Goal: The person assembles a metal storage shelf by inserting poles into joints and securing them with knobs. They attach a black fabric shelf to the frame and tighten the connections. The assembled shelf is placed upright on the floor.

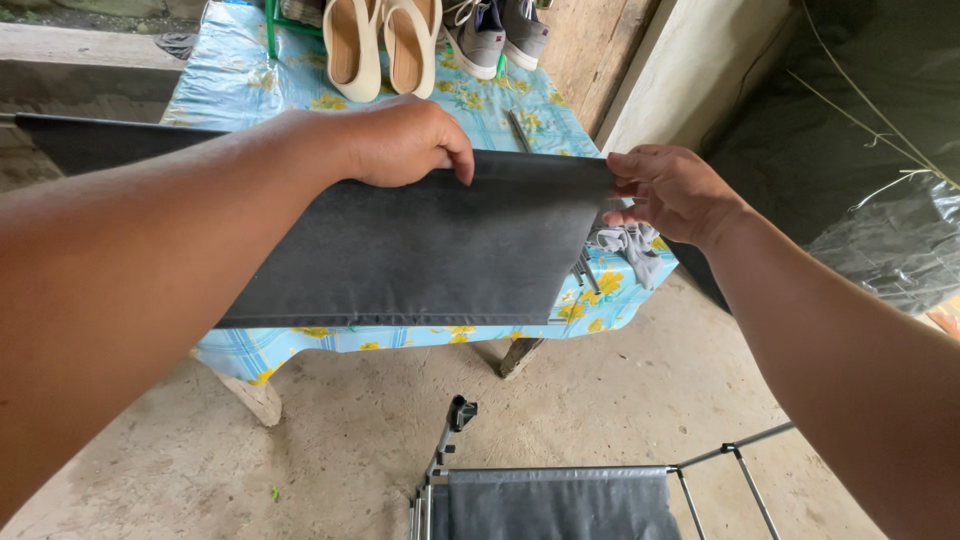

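Overhead, in the head view, I saw the left hand (405, 140) clamped over the top edge of a dark grey rectangular fabric panel (420, 255), while the right hand (672, 190) pinched its right corner. The panel hung above a table with a blue yellow-flowered plastic cloth (235, 80) bearing cream flat shoes (380, 42) and grey sneakers (497, 32). A metal rack frame (590, 485) stood on the floor below.
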